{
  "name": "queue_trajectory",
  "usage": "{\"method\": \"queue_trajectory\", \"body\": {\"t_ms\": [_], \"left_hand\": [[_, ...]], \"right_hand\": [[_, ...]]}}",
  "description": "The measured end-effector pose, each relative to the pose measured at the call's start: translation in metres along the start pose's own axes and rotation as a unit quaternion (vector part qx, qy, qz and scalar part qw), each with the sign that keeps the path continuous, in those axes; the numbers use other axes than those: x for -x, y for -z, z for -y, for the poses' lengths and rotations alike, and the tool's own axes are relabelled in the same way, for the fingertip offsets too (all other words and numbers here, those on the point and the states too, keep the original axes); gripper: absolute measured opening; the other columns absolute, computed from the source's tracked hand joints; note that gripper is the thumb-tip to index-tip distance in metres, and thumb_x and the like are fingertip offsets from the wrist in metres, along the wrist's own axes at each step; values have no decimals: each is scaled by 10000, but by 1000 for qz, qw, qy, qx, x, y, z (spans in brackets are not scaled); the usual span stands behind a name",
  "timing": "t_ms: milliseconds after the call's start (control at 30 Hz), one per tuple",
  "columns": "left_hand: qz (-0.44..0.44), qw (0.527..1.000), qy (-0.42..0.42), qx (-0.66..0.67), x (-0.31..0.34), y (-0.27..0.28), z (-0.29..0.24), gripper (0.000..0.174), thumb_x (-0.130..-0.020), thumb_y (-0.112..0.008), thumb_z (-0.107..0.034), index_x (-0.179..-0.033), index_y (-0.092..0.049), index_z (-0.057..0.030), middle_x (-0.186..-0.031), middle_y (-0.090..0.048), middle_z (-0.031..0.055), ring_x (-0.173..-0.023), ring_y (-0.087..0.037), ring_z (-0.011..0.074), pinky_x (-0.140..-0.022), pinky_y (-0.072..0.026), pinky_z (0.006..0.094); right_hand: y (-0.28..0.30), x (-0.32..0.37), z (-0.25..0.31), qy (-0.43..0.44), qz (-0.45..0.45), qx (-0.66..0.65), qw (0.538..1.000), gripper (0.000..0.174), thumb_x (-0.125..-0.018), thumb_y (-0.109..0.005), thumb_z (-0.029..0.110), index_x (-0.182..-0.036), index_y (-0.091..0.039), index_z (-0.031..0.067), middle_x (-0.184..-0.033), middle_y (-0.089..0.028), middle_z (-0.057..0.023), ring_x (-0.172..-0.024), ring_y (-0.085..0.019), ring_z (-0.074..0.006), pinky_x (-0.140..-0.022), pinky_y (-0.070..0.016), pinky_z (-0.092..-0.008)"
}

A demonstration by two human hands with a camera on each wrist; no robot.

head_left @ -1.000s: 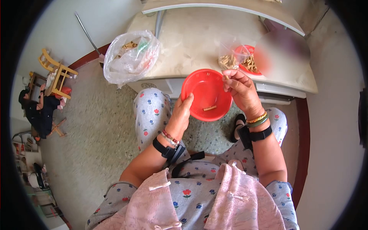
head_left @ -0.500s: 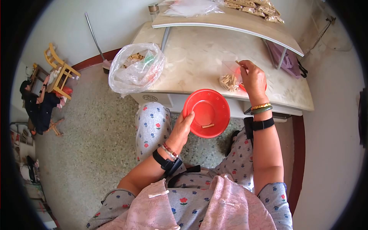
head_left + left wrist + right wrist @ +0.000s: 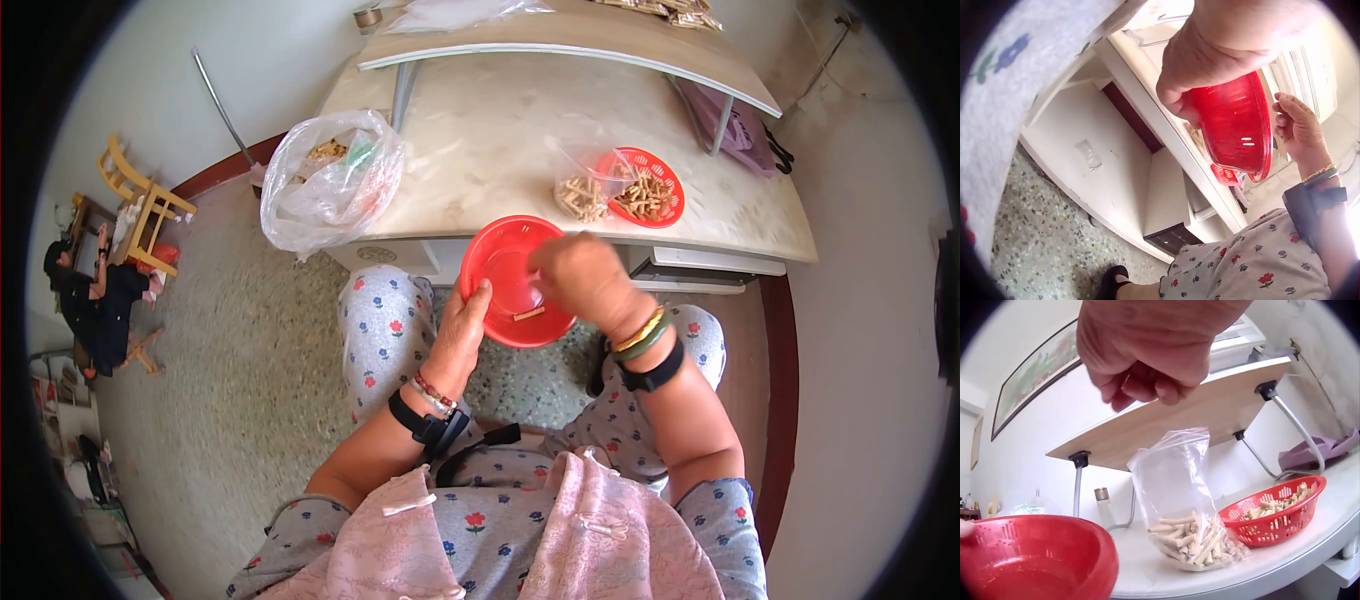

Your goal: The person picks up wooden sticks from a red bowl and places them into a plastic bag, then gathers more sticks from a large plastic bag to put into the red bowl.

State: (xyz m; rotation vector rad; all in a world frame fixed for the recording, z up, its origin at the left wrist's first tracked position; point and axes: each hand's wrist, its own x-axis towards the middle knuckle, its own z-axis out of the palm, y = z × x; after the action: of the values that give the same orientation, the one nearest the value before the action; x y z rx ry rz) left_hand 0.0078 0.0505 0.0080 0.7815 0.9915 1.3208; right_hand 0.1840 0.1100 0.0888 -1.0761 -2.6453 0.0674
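Note:
My left hand point(image 3: 458, 335) grips the left rim of a red bowl point(image 3: 498, 262), thumb inside; the left wrist view shows its fingers around the red wall point(image 3: 1225, 119). One short pale stick point(image 3: 528, 314) lies at the bowl's bottom. Over the bowl's right side, my right hand point(image 3: 590, 285) is blurred. In the right wrist view that hand point(image 3: 1154, 350) has curled fingers and no object visible in them. Beyond it on the table stand a clear bag point(image 3: 582, 198) partly filled with sticks and a red slotted basket point(image 3: 676, 208) holding more.
A big clear plastic bag point(image 3: 330, 205) with brown pieces sits at the table's left edge. A raised shelf point(image 3: 560, 38) spans the table's back, with wrapped packs on top. A purple bag point(image 3: 735, 130) is at the right, and a person point(image 3: 95, 310) sits far left.
The right hand, which held a stick up by the clear bag, has come back left and down to the bowl; no stick shows in it now. The left hand still holds the bowl.

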Motion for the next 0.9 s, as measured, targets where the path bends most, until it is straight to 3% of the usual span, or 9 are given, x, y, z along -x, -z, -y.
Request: {"method": "queue_trajectory", "body": {"t_ms": [33, 100, 300, 433, 500, 733, 800, 900], "left_hand": [[4, 1000, -1, 0, 0, -1, -2, 415, -950, -490, -232, -1281, -439, 12, -1243, -512, 107, -1142, -476, 165, -979, -373, 317], [3, 999, 7, -32, 2, -4, -6, 412, -949, -492, -230, -1279, -442, 12, -1232, -514, 103, -1135, -472, 165, -981, -364, 316], [-12, 1000, -8, -17, 2, -2, -2, 410, -946, -501, -230, -1275, -448, 10, -1229, -512, 95, -1142, -458, 158, -992, -348, 310], [-6, 1000, -9, -12, 1, 1, 3, 413, -945, -507, -232, -1274, -449, 9, -1232, -511, 95, -1139, -461, 158, -989, -351, 310], [-7, 1000, -14, -18, -1, 5, 7, 404, -945, -494, -226, -1277, -450, -1, -1193, -520, 79, -1085, -463, 139, -950, -370, 292], [-18, 1000, -15, -13, -2, 7, 8, 390, -944, -498, -234, -1255, -466, 0, -1165, -527, 70, -1061, -468, 132, -930, -379, 288], [-21, 999, -10, -23, -2, 8, 9, 384, -945, -500, -242, -1237, -477, 8, -1145, -531, 68, -1044, -471, 127, -914, -387, 284], [-10, 1000, -3, 2, -1, 7, 7, 383, -945, -501, -245, -1223, -483, 17, -1128, -533, 66, -1028, -474, 125, -903, -390, 282]], "right_hand": [[-9, 0, 8, -3, -2, 3, 1000, 98, -739, -652, 179, -783, -661, 92, -773, -663, -80, -704, -638, -263, -622, -492, -340], [-24, -1, 19, 30, 165, 136, 976, 170, -778, -617, 297, -771, -665, 134, -762, -657, -60, -743, -649, -228, -666, -481, -345], [-25, 5, 26, 17, 213, 136, 967, 219, -794, -597, 351, -789, -673, 146, -816, -660, -57, -780, -647, -203, -755, -444, -347], [-33, 8, 24, 22, 205, 154, 966, 227, -802, -588, 357, -801, -673, 146, -823, -657, -66, -779, -647, -206, -750, -448, -349], [-35, 7, 25, 20, 226, 139, 964, 225, -821, -589, 330, -847, -688, 130, -869, -668, -66, -826, -649, -216, -781, -435, -380], [-36, 4, 23, -16, 190, 40, 981, 212, -832, -573, 295, -840, -670, 107, -779, -677, -97, -745, -669, -238, -732, -470, -371], [-39, 7, 18, -38, 69, -28, 996, 153, -765, -601, 227, -801, -640, 84, -660, -627, -139, -657, -636, -302, -635, -506, -400], [-23, 7, 20, -75, 37, -74, 994, 128, -798, -568, 199, -787, -629, 87, -729, -654, -142, -694, -649, -310, -623, -502, -413]]}}
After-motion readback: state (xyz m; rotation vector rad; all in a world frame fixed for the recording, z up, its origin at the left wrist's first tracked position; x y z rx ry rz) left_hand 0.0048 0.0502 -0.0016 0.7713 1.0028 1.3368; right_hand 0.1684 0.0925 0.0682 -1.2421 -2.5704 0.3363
